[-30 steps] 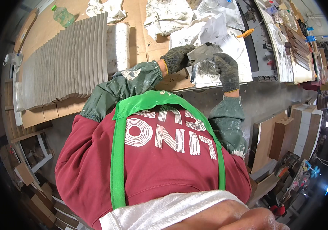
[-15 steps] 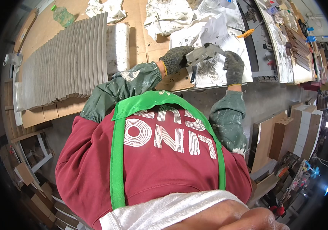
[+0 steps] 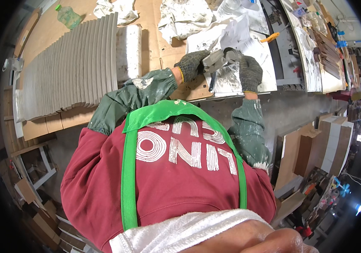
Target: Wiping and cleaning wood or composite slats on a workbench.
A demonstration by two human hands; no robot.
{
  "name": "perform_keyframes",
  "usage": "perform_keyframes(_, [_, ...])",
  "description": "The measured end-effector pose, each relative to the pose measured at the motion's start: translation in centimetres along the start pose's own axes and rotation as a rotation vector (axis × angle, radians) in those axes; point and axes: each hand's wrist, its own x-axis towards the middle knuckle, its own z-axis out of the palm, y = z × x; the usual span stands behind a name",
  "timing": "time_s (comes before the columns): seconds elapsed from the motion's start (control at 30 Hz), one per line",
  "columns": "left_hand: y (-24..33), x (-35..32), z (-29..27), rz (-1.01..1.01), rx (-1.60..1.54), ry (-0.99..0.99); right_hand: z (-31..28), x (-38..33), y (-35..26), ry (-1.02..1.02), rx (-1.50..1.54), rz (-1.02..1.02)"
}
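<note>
Both hands wear dark knitted gloves and meet over a white sheet (image 3: 248, 40) that lies on the surface (image 3: 155, 25). The left hand (image 3: 192, 65) is closed around one end of a small grey metal piece (image 3: 219, 59), and the right hand (image 3: 250, 72) is curled against its other end, near a round dark opening on the piece. So the piece is held between the two hands, just above the stained sheet and a little in front of the person's chest.

The piece looks stiff and hard, and I judge it rather light, because the hands carry it without any support. Its surface seems dusty or smeared with white paste, so it can be slippery in gloves; a firm hold on the long sides, with the fingers away from the edges, looks the safest.

To the left a long row of thin grey plates (image 3: 68, 69) stands on edge. A green bottle (image 3: 68, 16) and crumpled white rags (image 3: 184, 17) lie further back
</note>
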Motion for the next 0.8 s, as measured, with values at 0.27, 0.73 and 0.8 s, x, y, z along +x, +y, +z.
perform_keyframes(0.27, [0.1,0.0,0.5,0.044,0.142,0.079,-1.1,-0.1,-0.3,0.023,0.200,-0.006])
perform_keyframes(0.73, [-0.2,0.2,0.9,0.012,0.087,0.077,-1.6,-0.8,1.1,0.068,0.296,0.000])
perform_keyframes(0.8, [-0.1,0.5,0.9,-0.003,-0.042,0.074,-1.5,-0.8,0.6,-0.045,0.091,0.009])
